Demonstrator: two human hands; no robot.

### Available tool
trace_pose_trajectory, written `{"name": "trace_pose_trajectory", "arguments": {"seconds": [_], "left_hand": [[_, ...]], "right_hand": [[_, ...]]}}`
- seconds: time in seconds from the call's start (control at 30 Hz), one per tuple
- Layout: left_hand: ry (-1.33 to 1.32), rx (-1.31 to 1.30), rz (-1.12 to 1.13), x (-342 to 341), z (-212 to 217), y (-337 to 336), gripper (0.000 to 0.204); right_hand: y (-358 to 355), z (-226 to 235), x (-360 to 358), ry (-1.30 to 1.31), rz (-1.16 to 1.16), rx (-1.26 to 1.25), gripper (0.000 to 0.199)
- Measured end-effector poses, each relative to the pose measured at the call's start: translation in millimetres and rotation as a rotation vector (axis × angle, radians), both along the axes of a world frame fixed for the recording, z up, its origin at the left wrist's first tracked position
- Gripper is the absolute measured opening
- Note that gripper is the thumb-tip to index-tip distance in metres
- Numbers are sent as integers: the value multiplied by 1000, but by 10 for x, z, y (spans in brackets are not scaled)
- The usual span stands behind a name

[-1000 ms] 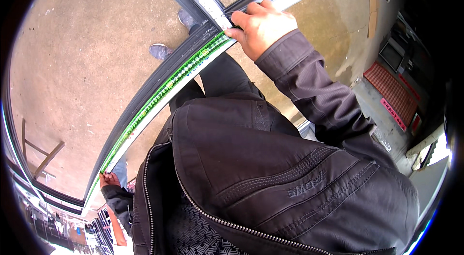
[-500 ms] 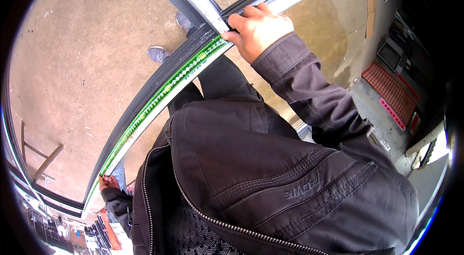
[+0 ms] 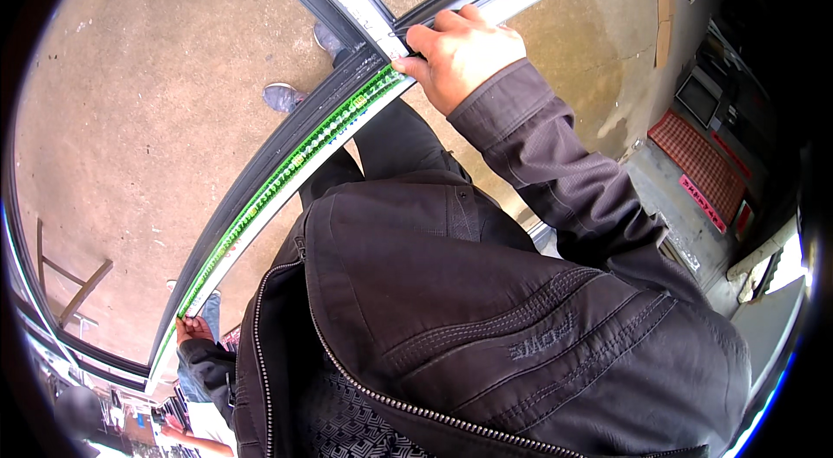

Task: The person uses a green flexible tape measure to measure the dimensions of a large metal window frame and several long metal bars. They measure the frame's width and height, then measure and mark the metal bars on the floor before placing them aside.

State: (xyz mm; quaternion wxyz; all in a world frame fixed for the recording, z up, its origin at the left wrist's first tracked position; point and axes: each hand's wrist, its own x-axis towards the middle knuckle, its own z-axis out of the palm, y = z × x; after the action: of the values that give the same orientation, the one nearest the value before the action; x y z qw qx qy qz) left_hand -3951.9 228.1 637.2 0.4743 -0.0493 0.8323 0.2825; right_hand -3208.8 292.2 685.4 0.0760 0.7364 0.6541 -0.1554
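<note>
A green tape measure (image 3: 347, 116) with printed marks runs along a long bar of a window-like frame (image 3: 282, 130), which is dark on its far side and white on its near side. At the bar's upper right end, my right hand (image 3: 464, 55) curls its fingers over the joint with the upright. Its thumb presses on the tape there. At the lower left, my left hand (image 3: 196, 330) pinches the tape's other stretch against the bar's edge. The fingers of that hand are small in view and partly hidden by the frame.
A brown floor (image 3: 165, 111) shows through the frame. A thin metal stand (image 3: 78, 293) is at the left. Another person's arm (image 3: 195, 441) is at the lower left. At the right lie a red checked mat (image 3: 698, 163) and a cardboard strip (image 3: 664, 20) by the wall.
Both my hands and the tape stay nearly where they were, with a very slight shift left. At the lower left the other person has moved, and a dark rounded shape has come into view.
</note>
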Motion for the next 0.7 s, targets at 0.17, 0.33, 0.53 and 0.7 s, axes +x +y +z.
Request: {"name": "trace_pose_trajectory", "arguments": {"seconds": [0.17, 0.33, 0.53, 0.7], "left_hand": [[9, -6, 5, -14, 11, -2, 24], [-6, -16, 23, -84, -13, 16, 23], [45, 4, 68, -3, 44, -75, 22], [57, 20, 140, 344, -15, -2, 16]], "right_hand": [[44, 50, -11, 50, -42, -169, 25], [39, 19, -12, 13, -16, -54, 23], [35, 50, -29, 51, -16, -87, 22], [5, 124, 12, 58, 1, -25, 23]]}}
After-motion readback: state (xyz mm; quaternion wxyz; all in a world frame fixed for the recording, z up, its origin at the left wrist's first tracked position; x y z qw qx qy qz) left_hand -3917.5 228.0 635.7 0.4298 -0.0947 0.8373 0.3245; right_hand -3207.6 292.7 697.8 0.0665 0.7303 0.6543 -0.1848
